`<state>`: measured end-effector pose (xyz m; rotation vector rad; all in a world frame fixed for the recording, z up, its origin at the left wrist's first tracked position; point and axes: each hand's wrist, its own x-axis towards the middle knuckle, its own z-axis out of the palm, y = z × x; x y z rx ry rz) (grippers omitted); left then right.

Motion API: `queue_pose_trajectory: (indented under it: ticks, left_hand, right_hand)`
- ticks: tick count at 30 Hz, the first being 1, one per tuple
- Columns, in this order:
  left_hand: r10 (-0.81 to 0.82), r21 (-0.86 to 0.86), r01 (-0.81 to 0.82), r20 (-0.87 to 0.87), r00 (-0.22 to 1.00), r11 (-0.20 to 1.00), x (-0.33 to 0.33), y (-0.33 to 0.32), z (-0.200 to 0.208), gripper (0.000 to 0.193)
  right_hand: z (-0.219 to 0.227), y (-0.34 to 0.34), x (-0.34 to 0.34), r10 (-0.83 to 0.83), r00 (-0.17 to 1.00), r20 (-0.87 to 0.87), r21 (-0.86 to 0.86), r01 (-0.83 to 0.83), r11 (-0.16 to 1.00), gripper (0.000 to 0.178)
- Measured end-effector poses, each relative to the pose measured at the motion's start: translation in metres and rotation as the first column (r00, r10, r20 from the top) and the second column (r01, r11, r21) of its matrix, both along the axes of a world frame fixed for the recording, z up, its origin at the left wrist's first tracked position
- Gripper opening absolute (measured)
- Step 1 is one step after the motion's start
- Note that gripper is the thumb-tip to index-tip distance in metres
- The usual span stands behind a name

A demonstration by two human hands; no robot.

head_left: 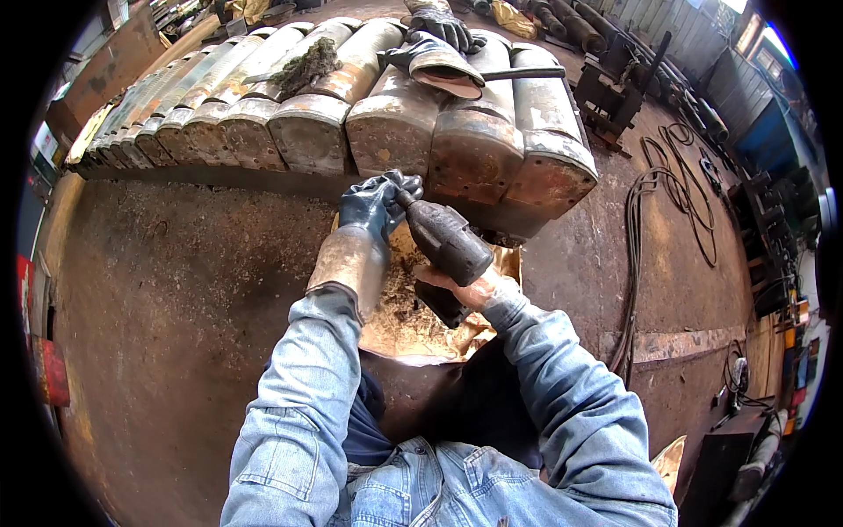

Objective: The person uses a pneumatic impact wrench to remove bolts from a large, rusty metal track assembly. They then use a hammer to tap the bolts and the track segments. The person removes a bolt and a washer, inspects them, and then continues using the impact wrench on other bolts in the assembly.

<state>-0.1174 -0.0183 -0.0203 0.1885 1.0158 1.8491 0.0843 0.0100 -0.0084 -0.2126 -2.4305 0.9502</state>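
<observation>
My left hand [378, 206] wears a dark work glove with a tan, dirty cuff. Its fingers are closed around the narrow front end of a dark, bottle-shaped hand-held power tool [452, 246]. Bare, my right hand [474, 288] wraps round the dark grip below the tool's thick rear end; part of the grip is hidden. The tool is tilted, its narrow end toward the far left. Beyond it stands a row of worn, round-topped metal blocks [395, 119]. On them lie an empty work glove [439, 66], a dark rod [527, 74] and a clumped fibrous brush-like thing [307, 66].
Another dark glove [443, 26] shows behind the empty one; whether worn is unclear. Stained tan sheeting [395, 329] lies beneath my hands on the brown floor [193, 290]. Black hoses [634, 237] loop at the right. Steel parts [615, 97] stand at the far right.
</observation>
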Motion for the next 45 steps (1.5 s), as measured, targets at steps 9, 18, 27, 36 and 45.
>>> queue_pose_trajectory:
  ticks: [9,18,27,36,45]
  left_hand:
    - [0.066,-0.025,-0.074,-0.250,0.966,0.997,-0.011,0.003,-0.006,0.024]
    - [0.110,-0.053,-0.096,0.417,0.902,0.994,-0.028,0.004,-0.021,0.021]
    - [-0.837,-0.808,-0.239,-0.546,-0.040,0.539,-0.065,0.003,-0.122,0.044]
    - [-0.847,-0.837,-0.246,-0.523,0.098,0.488,-0.016,-0.058,0.012,0.043]
    - [-0.563,-0.632,-0.142,-0.754,0.339,0.762,-0.049,-0.073,-0.038,0.036]
  right_hand:
    - [-0.016,0.005,-0.013,0.025,0.999,-0.035,0.060,-0.023,0.998,0.092]
    - [-0.009,0.000,-0.023,0.019,0.999,-0.033,-0.128,-0.023,0.992,0.088]
    - [-0.034,0.009,-0.055,-0.347,0.938,0.003,-0.090,0.346,0.934,0.070]
    - [-0.055,0.028,-0.083,-0.528,0.782,0.332,-0.524,0.618,0.586,0.086]
    - [-0.075,0.024,-0.116,-0.598,0.769,0.226,-0.554,0.607,0.570,0.063]
